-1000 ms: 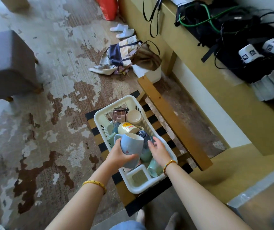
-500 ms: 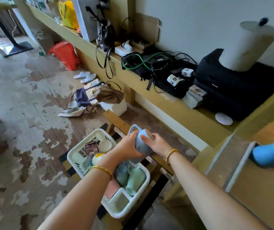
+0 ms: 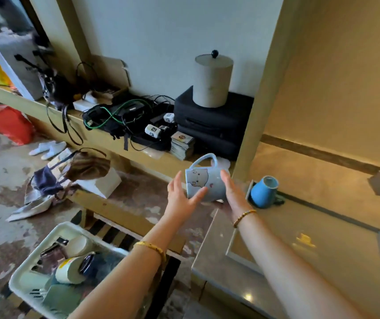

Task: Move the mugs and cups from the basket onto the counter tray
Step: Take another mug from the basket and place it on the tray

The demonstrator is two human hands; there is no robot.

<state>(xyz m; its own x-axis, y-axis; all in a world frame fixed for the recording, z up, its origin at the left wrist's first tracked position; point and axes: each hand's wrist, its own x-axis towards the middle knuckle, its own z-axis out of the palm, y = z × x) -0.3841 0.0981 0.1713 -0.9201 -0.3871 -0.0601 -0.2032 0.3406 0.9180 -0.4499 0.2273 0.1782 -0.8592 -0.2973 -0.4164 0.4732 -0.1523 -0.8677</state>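
Note:
A pale blue mug (image 3: 205, 181) with a cartoon animal on it hangs tilted, handle up, between both my hands over the counter's left edge. My left hand (image 3: 181, 199) holds its left side, thumb across the front. My right hand (image 3: 233, 195) cups its right side and base. A darker blue cup (image 3: 263, 192) lies on its side at the near-left corner of the grey-rimmed counter tray (image 3: 288, 229). At the bottom left stands the white basket (image 3: 53, 231), holding a cream and yellow mug (image 3: 69, 271), a white cup (image 3: 78, 245), a dark cup (image 3: 87, 263) and green pieces.
A long low shelf (image 3: 106, 139) on the left carries cables, black cases (image 3: 212, 125) and a grey lidded canister (image 3: 212, 81). A post (image 3: 260, 100) divides shelf from counter. Bags and slippers lie on the worn floor. A small yellow item sits at the counter's far right.
The pale blue mug was lifted out of the basket and carried up and right to the counter's edge. My right hand joined the left on it. The view swung from the basket toward the counter.

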